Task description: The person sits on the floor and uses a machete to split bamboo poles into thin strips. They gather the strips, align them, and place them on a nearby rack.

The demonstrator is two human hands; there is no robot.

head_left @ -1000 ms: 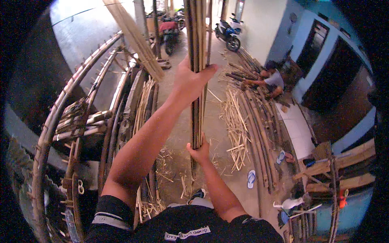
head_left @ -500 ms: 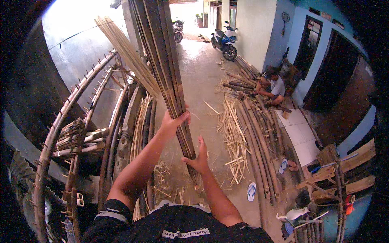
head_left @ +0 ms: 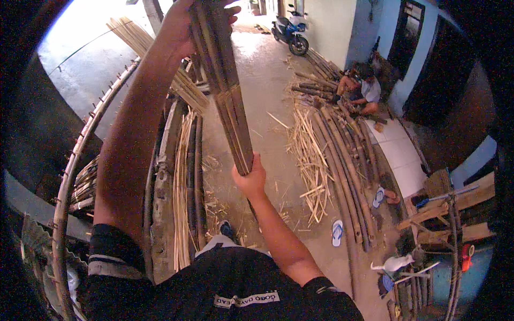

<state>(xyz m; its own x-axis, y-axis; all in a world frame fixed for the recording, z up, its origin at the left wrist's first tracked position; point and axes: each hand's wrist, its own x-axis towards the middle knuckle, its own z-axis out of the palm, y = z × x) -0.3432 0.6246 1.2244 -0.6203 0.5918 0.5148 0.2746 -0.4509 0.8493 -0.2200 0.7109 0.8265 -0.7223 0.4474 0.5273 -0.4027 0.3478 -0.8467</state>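
My right hand (head_left: 250, 179) is the nearest thing to me, low in front of my chest, its fingers curled shut around the bottom end of a bundle of split bamboo strips (head_left: 225, 91). The bundle rises from that grip, tilted up and to my left, flat brown slats lying tight against each other. Up at the top my left hand (head_left: 184, 24) is wrapped around the same bundle, arm stretched almost straight, fingers closed over the slats.

Below my hands, on the concrete floor (head_left: 267, 69), lies a scatter of pale shavings (head_left: 308, 155) and thin offcuts. To my left, long curved bamboo poles (head_left: 85, 155) lean in a stack, with more pale strips (head_left: 182, 176) lying alongside them. To my right, a row of thick dark bamboo culms (head_left: 348, 171) lies lengthwise on the floor, and near it a blue-and-white sandal (head_left: 337, 233).

Farther off, past the culms, a person in a light shirt (head_left: 367, 88) crouches by the blue wall (head_left: 375, 37), bent over more bamboo. Farthest of all, a blue motorbike (head_left: 292, 32) stands near the wall in bright daylight.
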